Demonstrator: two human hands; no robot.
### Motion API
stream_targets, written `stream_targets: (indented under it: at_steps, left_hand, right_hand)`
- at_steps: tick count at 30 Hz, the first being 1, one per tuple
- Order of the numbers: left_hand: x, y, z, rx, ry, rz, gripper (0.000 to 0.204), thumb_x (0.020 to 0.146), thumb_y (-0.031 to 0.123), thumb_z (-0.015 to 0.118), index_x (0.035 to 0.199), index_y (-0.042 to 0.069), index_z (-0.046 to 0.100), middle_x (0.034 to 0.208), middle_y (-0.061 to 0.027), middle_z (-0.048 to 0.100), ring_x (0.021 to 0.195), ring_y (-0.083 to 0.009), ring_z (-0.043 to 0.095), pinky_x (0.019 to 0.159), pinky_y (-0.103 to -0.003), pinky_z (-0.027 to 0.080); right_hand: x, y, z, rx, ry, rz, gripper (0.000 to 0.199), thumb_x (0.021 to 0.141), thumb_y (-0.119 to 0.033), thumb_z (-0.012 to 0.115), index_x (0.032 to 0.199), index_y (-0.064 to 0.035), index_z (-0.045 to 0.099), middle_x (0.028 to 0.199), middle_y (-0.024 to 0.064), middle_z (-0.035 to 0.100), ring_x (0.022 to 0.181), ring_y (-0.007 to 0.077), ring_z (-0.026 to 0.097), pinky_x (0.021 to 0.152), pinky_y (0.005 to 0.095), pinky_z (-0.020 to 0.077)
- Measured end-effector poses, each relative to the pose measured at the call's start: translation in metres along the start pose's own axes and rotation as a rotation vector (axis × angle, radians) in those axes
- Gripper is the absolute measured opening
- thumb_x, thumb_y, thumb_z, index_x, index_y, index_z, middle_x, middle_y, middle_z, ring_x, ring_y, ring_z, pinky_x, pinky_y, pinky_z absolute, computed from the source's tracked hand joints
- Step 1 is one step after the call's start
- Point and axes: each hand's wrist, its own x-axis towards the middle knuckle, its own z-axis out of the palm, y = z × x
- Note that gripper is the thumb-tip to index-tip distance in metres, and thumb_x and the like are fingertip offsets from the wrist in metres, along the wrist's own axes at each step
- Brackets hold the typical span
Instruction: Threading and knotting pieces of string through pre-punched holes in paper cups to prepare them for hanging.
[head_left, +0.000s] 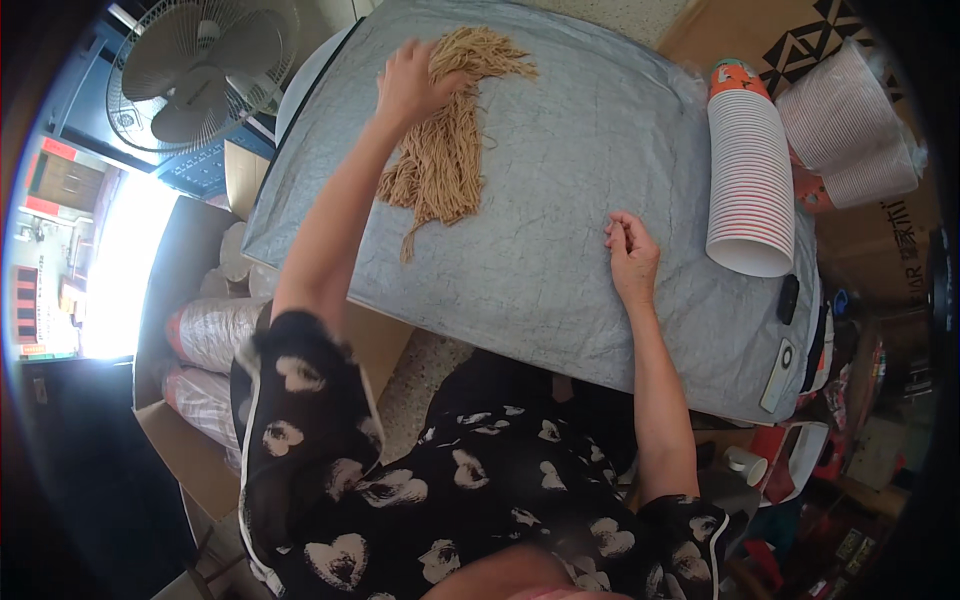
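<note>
A loose bundle of tan cords (440, 165) lies in a bent heap on the grey-covered table (560, 160), left of the middle, with a few strands trailing at its near end. My left hand (408, 85) reaches over the far part of this heap. Its thumb lies across the cords, apart from the other fingers. Away to the right, my right hand (632, 255) rests low over the table cover, its fingers curled in and the thumb near them. Whatever might be between those fingers is too small or hidden to tell.
A long stack of paper cups (750, 180) lies at the right, beside more bagged cups (850, 130). Near the right edge are a black object (788, 299) and a pale flat device (777, 375). A fan (195, 75) stands far left, above a carton (175, 450) of wrapped cups.
</note>
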Motion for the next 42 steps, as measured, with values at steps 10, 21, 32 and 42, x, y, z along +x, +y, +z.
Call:
stream_targets:
  at_steps: [10,21,32,42]
  left_hand:
    - [-0.118,-0.005,-0.068,-0.218,-0.206,-0.044,0.057,0.074,0.008,0.064,0.131,0.016,0.066,0.128,-0.0218,0.063,0.109,-0.0429,0.064,0.096,-0.044,0.054]
    - [-0.125,0.007,-0.098,0.027,-0.069,-0.072,0.02,0.083,0.021,0.073,0.097,0.008,0.077,0.096,-0.0152,0.07,0.099,-0.0352,0.065,0.087,-0.045,0.053]
    - [-0.067,-0.006,-0.126,-0.243,-0.338,-0.428,0.03,0.084,0.032,0.073,0.093,0.004,0.078,0.08,-0.0109,0.076,0.069,-0.0184,0.073,0.066,-0.033,0.056]
    - [-0.098,-0.004,-0.14,-0.455,-0.711,-0.483,0.04,0.094,0.04,0.071,0.098,0.001,0.075,0.082,-0.0085,0.075,0.067,-0.0123,0.072,0.062,-0.026,0.057]
  right_hand:
    - [0.001,-0.011,0.009,0.003,0.011,-0.068,0.018,0.096,-0.001,0.057,0.112,-0.0004,0.067,0.087,0.0079,0.071,0.074,0.0129,0.068,0.069,0.0271,0.054]
    - [0.002,-0.003,0.003,-0.041,0.035,-0.109,0.017,0.099,-0.006,0.058,0.111,-0.0013,0.068,0.087,0.0049,0.071,0.074,0.0099,0.065,0.07,0.025,0.0528]
    - [0.002,-0.006,0.006,-0.017,0.036,-0.107,0.015,0.096,-0.004,0.06,0.109,-0.0007,0.068,0.084,0.009,0.072,0.071,0.0147,0.069,0.068,0.0286,0.0541]
    - [0.002,-0.004,0.006,-0.021,0.038,-0.112,0.015,0.095,-0.004,0.061,0.107,-0.0012,0.069,0.081,0.0088,0.072,0.07,0.0154,0.069,0.068,0.0293,0.0536]
